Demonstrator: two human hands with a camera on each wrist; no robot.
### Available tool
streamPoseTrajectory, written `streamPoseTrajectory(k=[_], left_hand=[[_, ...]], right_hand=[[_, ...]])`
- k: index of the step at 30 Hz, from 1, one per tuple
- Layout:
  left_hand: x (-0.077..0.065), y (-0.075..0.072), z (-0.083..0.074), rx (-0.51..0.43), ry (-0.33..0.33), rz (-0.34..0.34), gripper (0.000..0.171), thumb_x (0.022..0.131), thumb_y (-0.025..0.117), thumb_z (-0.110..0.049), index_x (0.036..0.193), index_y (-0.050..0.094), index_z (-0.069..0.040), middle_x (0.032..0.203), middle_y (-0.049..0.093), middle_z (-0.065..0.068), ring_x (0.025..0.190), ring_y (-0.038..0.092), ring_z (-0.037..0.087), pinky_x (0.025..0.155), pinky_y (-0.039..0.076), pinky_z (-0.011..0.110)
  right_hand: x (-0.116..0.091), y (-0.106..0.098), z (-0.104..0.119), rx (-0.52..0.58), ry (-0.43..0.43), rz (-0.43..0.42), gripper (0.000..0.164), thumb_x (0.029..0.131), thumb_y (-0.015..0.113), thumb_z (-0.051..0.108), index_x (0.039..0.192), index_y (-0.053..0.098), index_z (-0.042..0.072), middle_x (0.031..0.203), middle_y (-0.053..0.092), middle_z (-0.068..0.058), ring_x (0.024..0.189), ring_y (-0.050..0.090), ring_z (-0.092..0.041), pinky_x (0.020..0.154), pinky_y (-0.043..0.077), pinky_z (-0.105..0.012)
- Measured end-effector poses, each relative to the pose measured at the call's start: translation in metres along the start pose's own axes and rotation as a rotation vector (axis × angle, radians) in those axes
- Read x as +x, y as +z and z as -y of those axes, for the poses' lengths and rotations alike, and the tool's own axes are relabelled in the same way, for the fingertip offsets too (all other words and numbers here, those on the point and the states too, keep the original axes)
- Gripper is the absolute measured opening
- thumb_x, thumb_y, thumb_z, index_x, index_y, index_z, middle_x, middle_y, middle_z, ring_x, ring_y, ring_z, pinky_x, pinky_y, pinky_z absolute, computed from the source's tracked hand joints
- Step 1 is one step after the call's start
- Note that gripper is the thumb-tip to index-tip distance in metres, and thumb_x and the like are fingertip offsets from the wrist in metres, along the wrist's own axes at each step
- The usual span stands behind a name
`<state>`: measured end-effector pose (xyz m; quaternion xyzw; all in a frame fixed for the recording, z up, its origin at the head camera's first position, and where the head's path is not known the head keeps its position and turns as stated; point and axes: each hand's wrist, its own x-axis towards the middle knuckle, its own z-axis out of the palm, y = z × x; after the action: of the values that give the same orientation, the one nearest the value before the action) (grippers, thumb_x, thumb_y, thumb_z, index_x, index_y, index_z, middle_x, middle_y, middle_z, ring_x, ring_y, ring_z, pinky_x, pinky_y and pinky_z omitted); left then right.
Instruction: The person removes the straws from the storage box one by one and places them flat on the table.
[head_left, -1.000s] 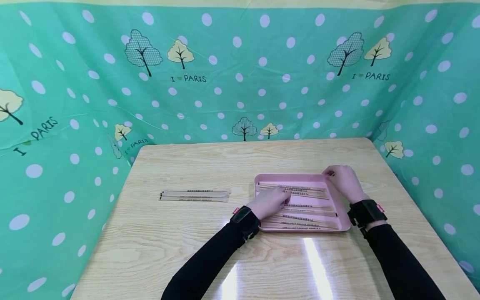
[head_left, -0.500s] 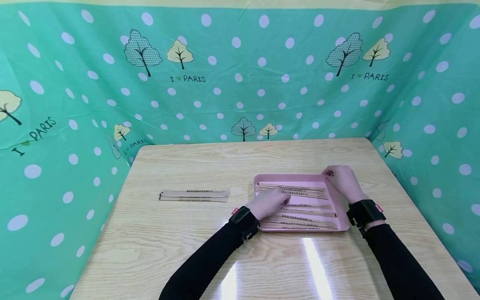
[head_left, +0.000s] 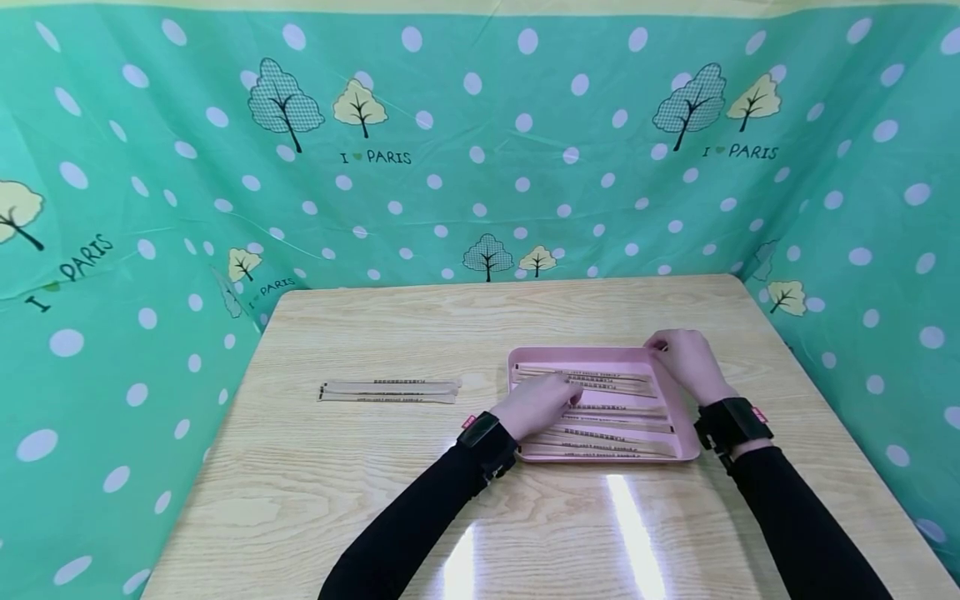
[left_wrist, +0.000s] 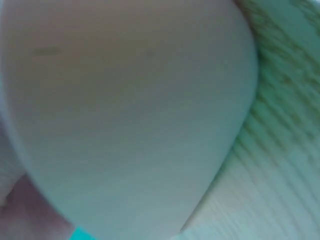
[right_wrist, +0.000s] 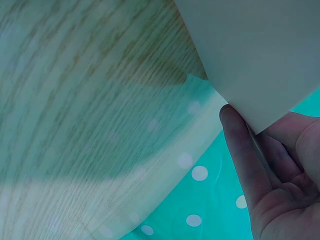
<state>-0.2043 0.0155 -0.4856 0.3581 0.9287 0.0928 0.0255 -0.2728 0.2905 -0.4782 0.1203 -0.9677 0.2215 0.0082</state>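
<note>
A shallow pink tray (head_left: 678, 400) lies on the table, with several thin, printed paper-wrapped straws (head_left: 600, 454) in it. My left hand (head_left: 543, 404) reaches over the tray's left side, its fingers curled down at a wrapped straw (head_left: 622, 409). The fingertips are partly hidden, and the hand covers the left ends of several straws. At the tray's far right corner my right hand (head_left: 686, 358) pinches the rim; the right wrist view shows its thumb and fingers on either side of the tray's corner (right_wrist: 260, 117). A pale blurred surface (left_wrist: 130, 120) fills most of the left wrist view.
Left of the tray, a pair of wrapped straws (head_left: 390, 392) lies side by side on the wooden table (head_left: 337, 483). A green dotted cloth (head_left: 525, 208) hangs behind the table and at both sides.
The wrapped straw by my left fingertips has shifted slightly toward the tray's far side. Both hands stay in nearly the same places, and the tray has barely moved.
</note>
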Motion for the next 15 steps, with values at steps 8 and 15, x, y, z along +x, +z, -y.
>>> streamPoseTrajectory(k=[8, 15], left_hand=[[-0.002, -0.018, -0.004, 0.033, -0.024, 0.009, 0.013, 0.104, 0.057, -0.015, 0.107, 0.069, -0.017, 0.100, 0.068, -0.003, 0.089, 0.065, 0.008, 0.072, 0.050, 0.019], [-0.006, -0.029, -0.005, 0.056, -0.035, -0.007, 0.013, 0.103, 0.059, -0.014, 0.110, 0.069, -0.019, 0.103, 0.069, -0.002, 0.089, 0.066, 0.008, 0.070, 0.050, 0.019]], right_hand=[[-0.002, 0.000, 0.000, 0.006, -0.010, 0.001, 0.018, 0.098, 0.060, 0.000, 0.106, 0.074, -0.005, 0.107, 0.073, -0.027, 0.099, 0.069, -0.042, 0.084, 0.054, -0.054], [0.000, 0.000, 0.001, 0.021, 0.009, -0.001, 0.018, 0.097, 0.060, -0.001, 0.106, 0.075, -0.005, 0.108, 0.073, -0.027, 0.103, 0.068, -0.044, 0.088, 0.054, -0.056]])
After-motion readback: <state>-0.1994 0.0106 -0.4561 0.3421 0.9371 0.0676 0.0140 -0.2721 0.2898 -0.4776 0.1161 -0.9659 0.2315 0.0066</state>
